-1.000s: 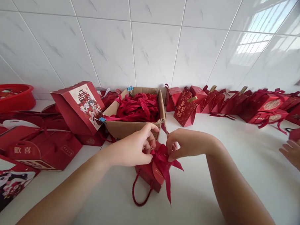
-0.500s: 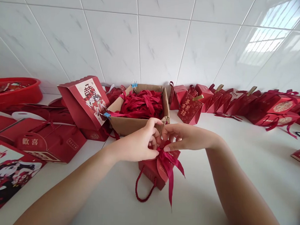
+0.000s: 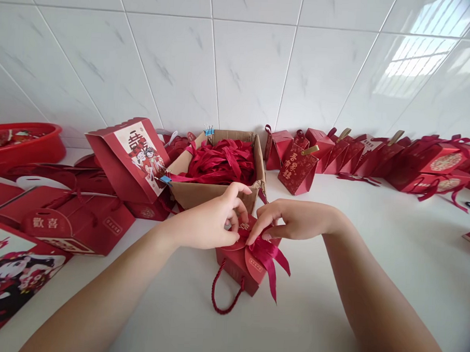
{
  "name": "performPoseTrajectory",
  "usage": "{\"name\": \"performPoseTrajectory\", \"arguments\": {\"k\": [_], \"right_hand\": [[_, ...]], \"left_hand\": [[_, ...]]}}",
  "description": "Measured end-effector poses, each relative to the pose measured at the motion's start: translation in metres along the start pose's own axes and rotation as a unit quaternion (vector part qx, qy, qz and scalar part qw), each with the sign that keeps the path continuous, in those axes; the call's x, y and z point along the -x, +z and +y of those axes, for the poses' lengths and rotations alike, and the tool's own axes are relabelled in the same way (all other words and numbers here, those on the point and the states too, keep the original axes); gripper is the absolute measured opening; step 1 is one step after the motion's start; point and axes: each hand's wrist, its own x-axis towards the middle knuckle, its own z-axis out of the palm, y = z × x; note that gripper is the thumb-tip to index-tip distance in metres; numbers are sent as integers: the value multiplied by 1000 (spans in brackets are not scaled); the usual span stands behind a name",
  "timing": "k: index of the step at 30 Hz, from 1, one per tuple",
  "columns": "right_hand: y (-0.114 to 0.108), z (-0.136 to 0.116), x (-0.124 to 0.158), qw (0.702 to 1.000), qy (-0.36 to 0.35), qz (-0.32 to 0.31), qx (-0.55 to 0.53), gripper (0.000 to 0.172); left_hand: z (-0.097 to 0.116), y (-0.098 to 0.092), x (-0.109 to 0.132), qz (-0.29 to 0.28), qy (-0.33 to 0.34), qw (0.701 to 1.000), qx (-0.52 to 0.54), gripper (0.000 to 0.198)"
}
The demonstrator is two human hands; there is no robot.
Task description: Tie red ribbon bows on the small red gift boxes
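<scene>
A small red gift box (image 3: 236, 272) stands on the white tabletop in front of me, a twisted red cord handle (image 3: 225, 311) drooping from its near side. Across its top lies a dark red satin ribbon (image 3: 268, 254), with loose tails over the right side. My left hand (image 3: 217, 219) is closed at the box's top flap, thumb and curled fingers pressed on it while the index finger sticks out. My right hand (image 3: 289, 220) pinches the ribbon near the middle of the lid, its index finger pointing down. The exact grip of both hands is partly hidden.
Behind the hands sits a cardboard carton (image 3: 203, 195) full of red ribbons (image 3: 223, 162). Several red boxes (image 3: 81, 218) crowd the left, near a red plastic basin (image 3: 45, 144). More red boxes (image 3: 297, 171) line the tiled wall (image 3: 251, 68) at the right.
My left hand has come off the ribbon knot, slightly leftward onto the flap. The ribbon has shifted right and its long tail hangs shorter. My right index finger now points down at the lid.
</scene>
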Motion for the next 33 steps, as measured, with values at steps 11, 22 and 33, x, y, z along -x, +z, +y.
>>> {"name": "performPoseTrajectory", "arguments": {"k": [11, 22, 33], "right_hand": [[2, -1, -2, 1000, 5, 8, -16, 45], [0, -1, -1, 1000, 2, 13, -12, 48], [2, -1, -2, 1000, 5, 11, 3, 46]], "left_hand": [[7, -1, 1, -35, 24, 995, -94, 12], [4, -2, -1, -2, 15, 989, -149, 12], [6, -1, -1, -23, 2, 985, -172, 15]]}}
